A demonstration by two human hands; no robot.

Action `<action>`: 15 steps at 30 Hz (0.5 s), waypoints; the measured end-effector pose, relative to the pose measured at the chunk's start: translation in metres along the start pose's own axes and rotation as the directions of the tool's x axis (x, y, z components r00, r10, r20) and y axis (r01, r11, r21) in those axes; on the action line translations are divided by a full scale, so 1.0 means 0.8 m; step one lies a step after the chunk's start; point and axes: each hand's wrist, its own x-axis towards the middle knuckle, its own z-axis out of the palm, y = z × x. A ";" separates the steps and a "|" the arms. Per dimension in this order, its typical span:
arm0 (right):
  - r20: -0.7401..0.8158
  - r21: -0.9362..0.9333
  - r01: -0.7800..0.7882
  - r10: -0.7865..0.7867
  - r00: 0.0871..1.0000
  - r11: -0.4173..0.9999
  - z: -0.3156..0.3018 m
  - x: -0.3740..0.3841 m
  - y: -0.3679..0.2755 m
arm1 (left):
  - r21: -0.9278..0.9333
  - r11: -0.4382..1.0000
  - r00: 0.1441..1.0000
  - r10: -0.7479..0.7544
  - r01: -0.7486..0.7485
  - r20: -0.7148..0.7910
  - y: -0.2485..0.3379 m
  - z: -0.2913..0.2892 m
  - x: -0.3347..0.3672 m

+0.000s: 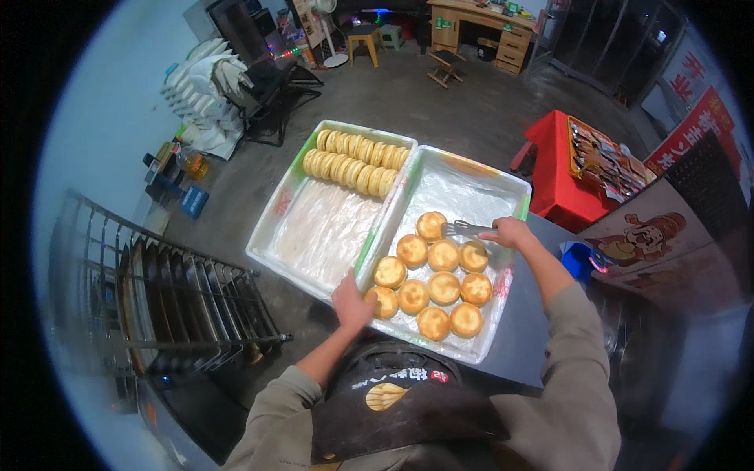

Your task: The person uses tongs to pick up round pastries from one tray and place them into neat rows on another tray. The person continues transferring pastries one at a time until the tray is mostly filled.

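My right hand (511, 233) is closed round the handle of a dark slotted turner (462, 228), whose head reaches a round golden cake (431, 226) at the far end of a group. Several such browned cakes (444, 288) lie flat in the right white foam box (514, 187), on its clear plastic lining. At the near left corner of that box, my left hand (353, 304) grips the rim where the two boxes meet, its thumb beside the nearest left cake (382, 302). The fingers are partly hidden. Two rows of cakes stand on edge (351, 167) in the left foam box (275, 235).
A metal rack of trays (181, 294) stands at the left. To the right are a red-covered table (554, 177) with packaged goods, a blue bin (579, 261) and a printed board (640, 235). Farther back are a wooden desk (479, 20), stools and a fan (326, 31).
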 end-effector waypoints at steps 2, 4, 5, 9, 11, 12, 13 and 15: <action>0.054 0.049 -0.008 0.005 0.999 0.999 0.008 0.026 0.002 | 0.032 0.999 1.000 -0.028 0.028 0.003 0.007 0.001 -0.003; 0.076 0.101 0.056 -0.064 0.995 0.993 0.021 0.047 0.006 | 0.058 0.998 0.999 -0.009 0.011 -0.035 0.011 0.001 -0.003; 0.111 0.108 0.046 -0.058 0.992 0.993 0.029 0.056 0.007 | 0.071 0.997 0.999 -0.008 0.010 -0.039 0.013 0.000 -0.005; 0.090 0.258 0.129 -0.157 0.984 0.958 0.058 0.087 0.010 | 0.097 0.995 0.999 0.005 -0.001 -0.049 0.017 -0.002 -0.003; 0.094 0.355 0.118 -0.161 0.982 0.927 0.072 0.098 0.007 | 0.100 0.995 0.999 0.001 0.003 -0.041 0.018 -0.001 -0.002; 0.070 0.408 0.153 -0.197 0.978 0.900 0.076 0.102 0.006 | 0.102 0.995 0.999 -0.003 0.006 -0.036 0.018 -0.001 -0.001; 0.073 0.446 0.138 -0.190 0.979 0.884 0.081 0.105 0.002 | 0.098 0.995 1.000 -0.008 0.011 -0.029 0.018 -0.001 -0.001; 0.066 0.485 0.122 -0.175 0.982 0.866 0.088 0.107 -0.005 | 0.105 0.995 0.999 0.010 -0.006 -0.044 0.017 -0.001 -0.002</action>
